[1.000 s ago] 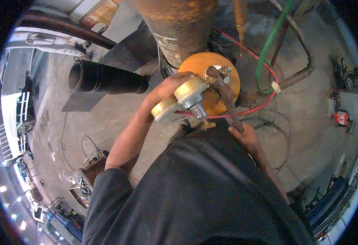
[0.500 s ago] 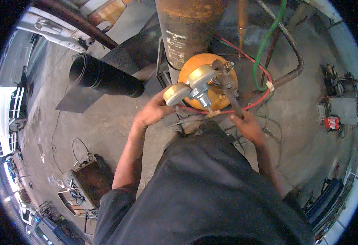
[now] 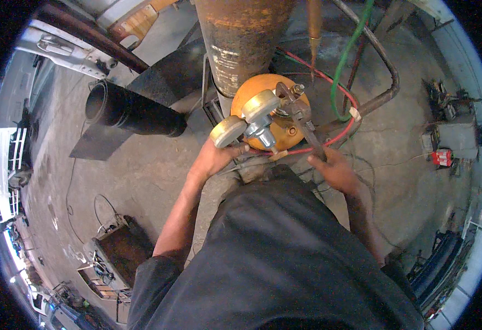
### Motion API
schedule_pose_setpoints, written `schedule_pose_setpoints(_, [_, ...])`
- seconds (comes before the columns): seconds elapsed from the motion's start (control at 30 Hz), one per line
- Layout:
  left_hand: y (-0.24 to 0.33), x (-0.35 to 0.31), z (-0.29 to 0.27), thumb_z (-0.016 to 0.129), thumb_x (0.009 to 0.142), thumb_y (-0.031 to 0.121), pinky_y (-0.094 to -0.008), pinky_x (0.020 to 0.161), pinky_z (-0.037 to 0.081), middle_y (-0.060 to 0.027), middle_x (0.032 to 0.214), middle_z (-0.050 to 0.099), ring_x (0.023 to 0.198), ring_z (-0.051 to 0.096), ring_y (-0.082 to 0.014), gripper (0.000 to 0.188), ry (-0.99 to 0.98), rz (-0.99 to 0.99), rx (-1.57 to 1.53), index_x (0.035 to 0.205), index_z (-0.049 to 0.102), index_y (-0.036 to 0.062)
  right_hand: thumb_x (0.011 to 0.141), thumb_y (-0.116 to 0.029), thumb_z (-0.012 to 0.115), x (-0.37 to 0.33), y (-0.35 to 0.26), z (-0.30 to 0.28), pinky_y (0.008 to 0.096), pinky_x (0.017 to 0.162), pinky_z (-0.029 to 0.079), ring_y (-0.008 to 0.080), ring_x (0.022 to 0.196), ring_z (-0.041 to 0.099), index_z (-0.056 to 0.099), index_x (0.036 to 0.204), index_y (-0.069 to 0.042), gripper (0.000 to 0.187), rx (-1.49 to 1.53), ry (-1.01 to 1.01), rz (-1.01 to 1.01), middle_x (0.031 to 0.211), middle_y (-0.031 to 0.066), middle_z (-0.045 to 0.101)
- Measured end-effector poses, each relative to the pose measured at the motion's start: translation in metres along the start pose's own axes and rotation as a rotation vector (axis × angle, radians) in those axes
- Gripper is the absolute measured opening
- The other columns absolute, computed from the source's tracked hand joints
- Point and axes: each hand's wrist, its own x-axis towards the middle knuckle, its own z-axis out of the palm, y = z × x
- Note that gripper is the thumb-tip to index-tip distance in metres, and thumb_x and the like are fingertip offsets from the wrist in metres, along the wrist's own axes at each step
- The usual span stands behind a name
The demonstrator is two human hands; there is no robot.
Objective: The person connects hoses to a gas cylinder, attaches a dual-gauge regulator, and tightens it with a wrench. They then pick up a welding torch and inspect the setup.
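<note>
A yellow gas cylinder [image 3: 247, 89] stands upright in front of me, its top carrying a metal regulator [image 3: 261, 132] with two round brass-rimmed gauges [image 3: 228, 131]. My left hand [image 3: 212, 163] is closed around the regulator's left side, under the nearer gauge, thumb along its lower edge; some fingers are hidden behind it. In my right hand [image 3: 337, 171] is the handle of a dark adjustable wrench [image 3: 305, 122]. The wrench's jaws are at the fitting near the cylinder valve, right of the gauges; their exact grip is hard to see.
A tall rusty cylinder [image 3: 241, 41] rises behind the yellow one. Red hose [image 3: 340, 144] and green hose [image 3: 341, 77] loop at right, beside a bent metal pipe [image 3: 392, 71]. A black rolled sheet [image 3: 142, 110] stands left; a metal box [image 3: 121, 247] sits lower left.
The cylinders and gauges have shifted slightly left in view. My left thumb reaches further under the gauges. The wrench handle has swung slightly right relative to the cylinder, still in my right hand.
</note>
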Motion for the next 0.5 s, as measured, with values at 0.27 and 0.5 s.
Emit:
schedule_pose_setpoints(0.27, [-0.01, 0.033, -0.045, 0.07, 0.086, 0.017, -0.0359, 0.099, 0.047, -0.0118, 0.13, 0.06, 0.114, 0.06, -0.0198, 0.052, -0.391, 0.041, -0.457, 0.133, 0.055, 0.0016, 0.092, -0.045, 0.061, 0.007, -0.009, -0.02, 0.0465, 0.09, 0.048, 0.0383, 0.105, 0.063, 0.059, 0.122, -0.005, 0.049, -0.097, -0.147, 0.049, 0.11, 0.0205, 0.066])
schedule_pose_setpoints(0.5, [-0.008, 0.078, -0.046, 0.065, 0.091, 0.02, -0.0353, 0.098, 0.047, -0.0153, 0.126, 0.062, 0.113, 0.06, -0.0241, 0.039, -0.439, 0.174, -0.418, 0.125, 0.061, 0.002, 0.092, -0.035, 0.06, 0.011, -0.01, -0.004, 0.0463, 0.088, 0.048, 0.0407, 0.103, 0.062, 0.051, 0.127, -0.002, 0.049, -0.161, -0.096, -0.033, 0.106, 0.024, 0.065])
